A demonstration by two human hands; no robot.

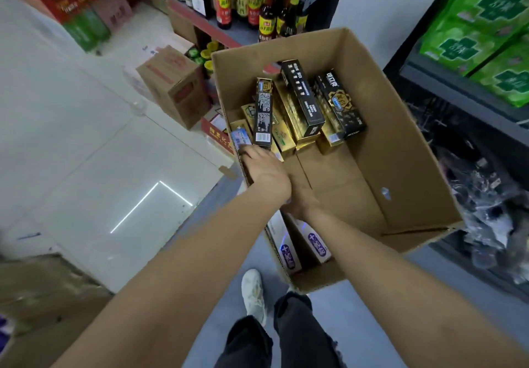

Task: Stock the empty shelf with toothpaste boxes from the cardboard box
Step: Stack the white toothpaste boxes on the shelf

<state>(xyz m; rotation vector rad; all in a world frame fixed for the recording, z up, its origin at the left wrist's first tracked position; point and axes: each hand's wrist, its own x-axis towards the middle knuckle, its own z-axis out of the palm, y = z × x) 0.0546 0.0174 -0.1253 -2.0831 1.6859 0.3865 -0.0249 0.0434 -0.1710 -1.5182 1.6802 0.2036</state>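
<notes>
Nearest in the cardboard box, two white/purple toothpaste boxes are seen at its near wall, w/ the right hand reaching down just above them, finger state not determinable as they are hidden under the left wrist. At the box's left wall the left hand is laid over the rim, fingers curled onto a light-blue carton. Toward the box's far wall, black/gold cartons are piled loosely; they are judged light, stiff, crushable at corners, so should be gripped across the long sides approx. mid-length.
</notes>
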